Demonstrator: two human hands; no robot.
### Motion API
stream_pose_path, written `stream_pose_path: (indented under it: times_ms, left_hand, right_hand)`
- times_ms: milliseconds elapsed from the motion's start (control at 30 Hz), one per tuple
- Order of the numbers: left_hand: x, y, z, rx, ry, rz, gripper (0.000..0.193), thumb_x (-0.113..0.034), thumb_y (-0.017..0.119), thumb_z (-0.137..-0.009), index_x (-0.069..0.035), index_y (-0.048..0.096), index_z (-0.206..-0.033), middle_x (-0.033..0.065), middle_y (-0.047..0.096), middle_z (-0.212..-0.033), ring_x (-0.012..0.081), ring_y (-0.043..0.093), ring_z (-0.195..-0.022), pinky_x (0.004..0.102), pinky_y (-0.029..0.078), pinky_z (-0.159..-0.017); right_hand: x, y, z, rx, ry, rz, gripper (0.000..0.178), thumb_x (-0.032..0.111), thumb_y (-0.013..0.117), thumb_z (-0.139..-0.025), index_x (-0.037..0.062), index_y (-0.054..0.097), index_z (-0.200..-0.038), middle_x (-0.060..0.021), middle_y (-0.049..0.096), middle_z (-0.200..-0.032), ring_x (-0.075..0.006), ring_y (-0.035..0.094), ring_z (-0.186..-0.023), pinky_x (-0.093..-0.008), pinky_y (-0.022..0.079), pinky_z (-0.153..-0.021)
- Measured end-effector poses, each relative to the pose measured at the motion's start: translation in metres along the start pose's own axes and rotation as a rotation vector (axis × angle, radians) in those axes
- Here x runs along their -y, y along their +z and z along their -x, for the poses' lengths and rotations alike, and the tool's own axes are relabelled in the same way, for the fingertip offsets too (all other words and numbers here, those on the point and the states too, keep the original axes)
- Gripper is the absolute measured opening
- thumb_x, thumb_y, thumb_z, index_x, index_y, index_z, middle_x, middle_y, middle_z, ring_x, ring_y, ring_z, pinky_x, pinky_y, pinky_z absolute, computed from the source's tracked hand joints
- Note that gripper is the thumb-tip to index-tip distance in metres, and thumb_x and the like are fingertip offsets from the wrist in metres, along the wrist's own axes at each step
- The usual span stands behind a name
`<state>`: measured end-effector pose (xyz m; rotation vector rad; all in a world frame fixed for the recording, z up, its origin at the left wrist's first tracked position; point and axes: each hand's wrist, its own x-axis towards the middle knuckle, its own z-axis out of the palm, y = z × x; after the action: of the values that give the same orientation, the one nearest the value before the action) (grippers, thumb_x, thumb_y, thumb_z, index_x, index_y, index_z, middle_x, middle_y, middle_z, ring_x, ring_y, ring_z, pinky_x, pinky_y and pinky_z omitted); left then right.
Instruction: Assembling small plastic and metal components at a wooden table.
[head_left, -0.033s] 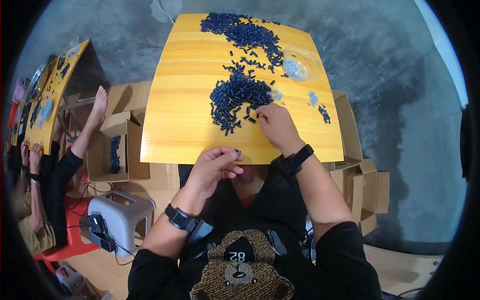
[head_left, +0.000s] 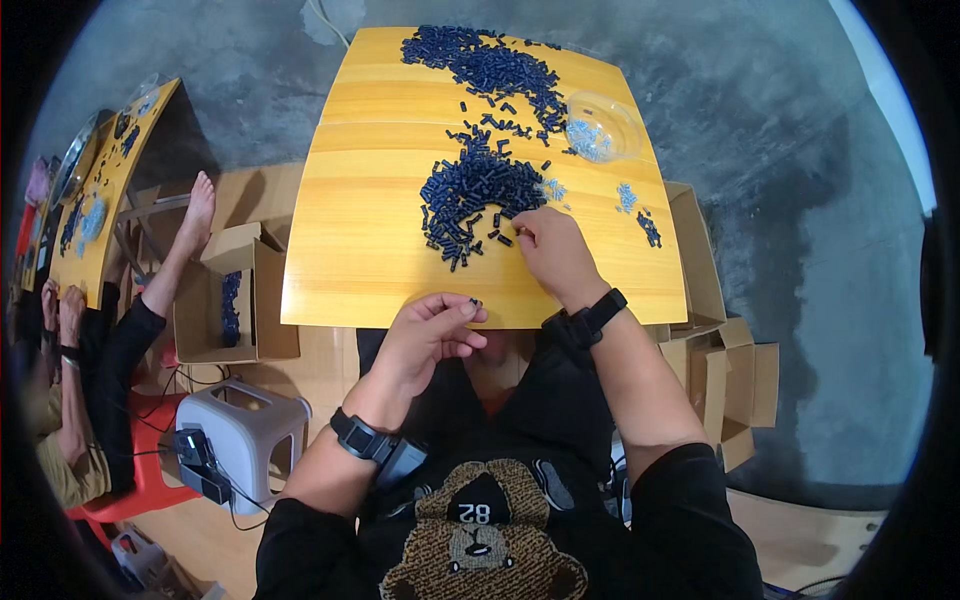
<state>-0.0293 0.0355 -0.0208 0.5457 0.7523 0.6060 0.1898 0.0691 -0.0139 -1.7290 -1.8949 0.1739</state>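
My left hand (head_left: 437, 330) is over the table's near edge, pinching a small black cylindrical piece (head_left: 475, 302) between thumb and forefinger. The other fingers curl loosely below. My right hand (head_left: 556, 252) is at the near right side of a heap of small black cylindrical pieces (head_left: 480, 190), its fingers bent together at the heap's edge. Whatever lies between those fingertips is too small and hidden to make out. A few loose black pieces (head_left: 497, 222) lie just left of them. Small silvery pieces (head_left: 552, 188) sit beyond the right hand.
A larger black heap (head_left: 490, 65) covers the far part of the yellow table (head_left: 350, 200). A clear bowl (head_left: 625, 135) holds silvery pieces; small silvery and black clusters (head_left: 648, 228) lie at right. Cardboard boxes (head_left: 275, 300) flank the table. Another person works at left, near a grey stool (head_left: 285, 420).
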Motion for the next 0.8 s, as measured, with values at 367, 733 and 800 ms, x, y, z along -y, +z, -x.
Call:
stream_pose_path:
  times_ms: [367,733,800]
  left_hand:
    - [0.001,-0.004,0.0,0.019,-0.001,-0.007,0.014,-0.016,0.061,-0.084,-0.007,0.058,-0.094,0.0075,0.064,-0.089,0.0157,0.064,-0.068,0.0228,0.05,-0.057]
    - [0.001,-0.005,-0.001,0.059,0.001,-0.005,0.012,-0.017,0.061,-0.084,-0.008,0.058,-0.093,0.0066,0.064,-0.091,0.0149,0.064,-0.069,0.0225,0.05,-0.057]
    - [0.0,-0.005,0.0,0.066,0.007,-0.016,0.012,-0.017,0.06,-0.085,-0.008,0.059,-0.092,0.0057,0.064,-0.091,0.0143,0.064,-0.07,0.0225,0.049,-0.058]
  right_hand:
    - [0.002,-0.011,0.002,0.046,0.069,-0.038,0.01,0.004,0.055,-0.073,0.0003,0.063,-0.077,-0.0179,0.06,-0.076,-0.0333,0.059,-0.073,-0.0388,0.048,-0.068]
    - [-0.003,-0.02,0.001,0.034,0.124,-0.084,0.012,0.002,0.056,-0.071,-0.0012,0.064,-0.078,-0.019,0.062,-0.077,-0.0322,0.06,-0.072,-0.0358,0.049,-0.069]
    - [-0.007,-0.016,0.001,0.055,0.098,-0.063,0.012,0.001,0.056,-0.071,-0.001,0.064,-0.079,-0.0191,0.062,-0.078,-0.0326,0.06,-0.073,-0.0362,0.049,-0.069]
